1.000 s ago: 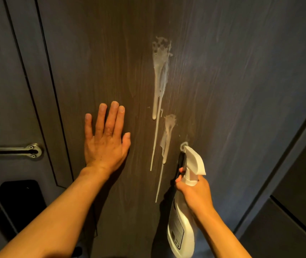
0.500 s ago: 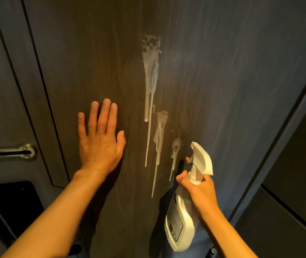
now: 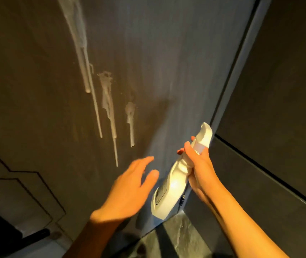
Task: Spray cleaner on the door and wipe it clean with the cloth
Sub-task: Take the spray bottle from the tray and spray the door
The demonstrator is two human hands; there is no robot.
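The dark wood door [image 3: 167, 53] fills most of the view. White foam streaks [image 3: 107, 101] run down its left half in three trails. My right hand [image 3: 198, 164] grips the neck of a white spray bottle [image 3: 169, 190], its nozzle pointing up and away from the foam. My left hand [image 3: 130, 189] hovers off the door, fingers spread, just left of the bottle's body and holding nothing. No cloth is in view.
The door's right edge and frame [image 3: 241, 62] run diagonally, with a dark wall panel [image 3: 278, 108] beyond. A stone-patterned floor [image 3: 182, 237] shows at the bottom. A dark object [image 3: 35, 235] lies at the lower left.
My left hand has come off the door and moved down and right toward the bottle. The bottle has pulled back from the door. The view has tilted down and shifted right.
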